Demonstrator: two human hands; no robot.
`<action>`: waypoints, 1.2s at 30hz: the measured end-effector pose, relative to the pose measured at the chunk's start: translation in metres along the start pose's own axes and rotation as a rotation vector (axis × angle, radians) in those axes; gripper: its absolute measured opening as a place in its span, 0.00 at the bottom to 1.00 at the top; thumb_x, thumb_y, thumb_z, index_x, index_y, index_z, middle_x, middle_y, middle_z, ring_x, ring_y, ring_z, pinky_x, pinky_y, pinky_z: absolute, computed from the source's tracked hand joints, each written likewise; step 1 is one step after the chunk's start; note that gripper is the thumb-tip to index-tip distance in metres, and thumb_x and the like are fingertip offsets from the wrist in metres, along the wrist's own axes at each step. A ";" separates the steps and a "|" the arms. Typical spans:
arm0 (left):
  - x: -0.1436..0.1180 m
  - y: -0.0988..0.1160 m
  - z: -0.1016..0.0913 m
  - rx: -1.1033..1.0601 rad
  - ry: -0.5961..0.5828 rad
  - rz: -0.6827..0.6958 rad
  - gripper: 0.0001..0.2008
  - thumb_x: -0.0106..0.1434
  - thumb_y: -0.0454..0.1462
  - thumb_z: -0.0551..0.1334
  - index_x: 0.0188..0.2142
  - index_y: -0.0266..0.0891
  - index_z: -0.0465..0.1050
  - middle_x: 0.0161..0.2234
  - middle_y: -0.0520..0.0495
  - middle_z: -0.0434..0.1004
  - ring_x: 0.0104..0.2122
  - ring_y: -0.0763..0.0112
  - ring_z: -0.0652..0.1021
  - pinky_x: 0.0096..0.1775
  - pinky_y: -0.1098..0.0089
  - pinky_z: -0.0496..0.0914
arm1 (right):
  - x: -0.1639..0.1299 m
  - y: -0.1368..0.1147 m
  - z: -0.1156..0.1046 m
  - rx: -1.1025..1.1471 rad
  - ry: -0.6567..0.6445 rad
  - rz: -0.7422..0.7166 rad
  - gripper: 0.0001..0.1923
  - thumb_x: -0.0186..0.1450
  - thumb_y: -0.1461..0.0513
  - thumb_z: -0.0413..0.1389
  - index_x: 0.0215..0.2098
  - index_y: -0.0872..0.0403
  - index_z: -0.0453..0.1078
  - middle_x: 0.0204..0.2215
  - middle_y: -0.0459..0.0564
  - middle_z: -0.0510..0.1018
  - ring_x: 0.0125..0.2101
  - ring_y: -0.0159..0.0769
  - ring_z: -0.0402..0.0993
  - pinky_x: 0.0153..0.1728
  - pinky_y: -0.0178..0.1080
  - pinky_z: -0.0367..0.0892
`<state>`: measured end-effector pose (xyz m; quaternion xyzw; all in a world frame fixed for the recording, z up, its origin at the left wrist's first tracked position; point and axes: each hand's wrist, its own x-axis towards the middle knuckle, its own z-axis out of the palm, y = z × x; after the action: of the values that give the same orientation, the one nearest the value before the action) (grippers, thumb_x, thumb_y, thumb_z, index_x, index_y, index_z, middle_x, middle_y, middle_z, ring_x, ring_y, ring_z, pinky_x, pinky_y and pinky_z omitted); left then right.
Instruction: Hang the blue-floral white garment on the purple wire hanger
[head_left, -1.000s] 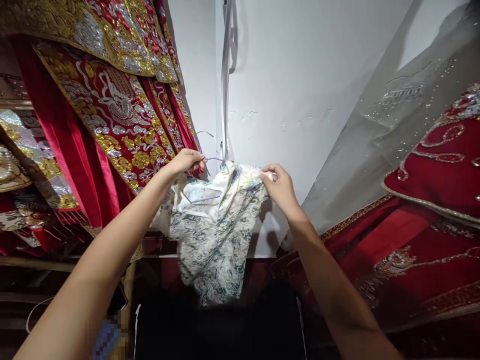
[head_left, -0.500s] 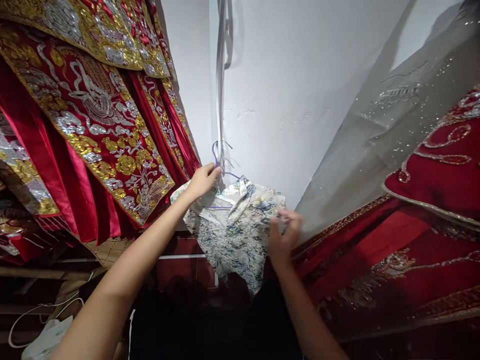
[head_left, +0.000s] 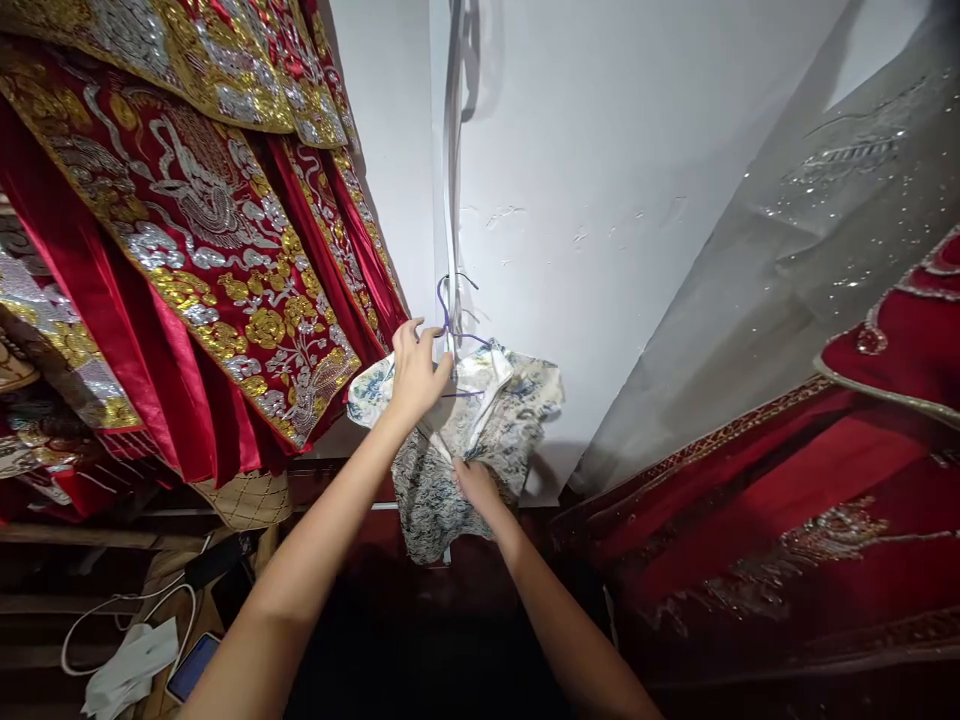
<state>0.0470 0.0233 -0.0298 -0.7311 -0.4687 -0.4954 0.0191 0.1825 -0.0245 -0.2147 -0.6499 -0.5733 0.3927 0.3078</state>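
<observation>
The step in hand looks like the hanging and straightening of a small patterned garment (head_left: 480,420), a pale top printed in blue and green, which sits on a purple wire hanger (head_left: 448,318) against the white wall (head_left: 600,200). The left hand (head_left: 416,368) is raised to the neck of the garment, just below the hanger's hook, with its fingers closed loosely around the collar and the wire; the thumb points up beside the hook. The right hand (head_left: 474,485) is lower, at the front of the garment near its hem, and appears to pinch a fold of the cloth between thumb and fingers, though the grip itself is partly hidden by the fabric. The garment thus lies between the two hands, its top under the left one and its lower edge in the right one, and it hangs in front of a thin vertical rail (head_left: 452,150) that runs up the wall. To the left hang red robes (head_left: 210,230) thick with gold and silver embroidery, close beside the left forearm; to the right lie more red embroidered cloth (head_left: 787,490) and a sheer sequined veil (head_left: 810,220). By judgement, the next move calls for a steady hold at the collar while the lower hand draws the cloth down evenly, so that the light wire does not tip or slip
</observation>
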 end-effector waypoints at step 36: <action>-0.235 -0.008 0.065 -0.342 -0.344 -0.277 0.08 0.66 0.36 0.55 0.29 0.40 0.61 0.28 0.50 0.65 0.30 0.69 0.69 0.34 0.70 0.62 | -0.023 -0.149 -0.096 0.614 -0.033 -0.385 0.17 0.62 0.52 0.58 0.26 0.57 0.73 0.15 0.46 0.73 0.13 0.24 0.58 0.13 0.30 0.51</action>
<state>0.0709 -0.0968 -0.2410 -0.7260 -0.4701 -0.4340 -0.2522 0.1901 -0.0192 -0.0364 -0.4009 -0.5456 0.4918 0.5475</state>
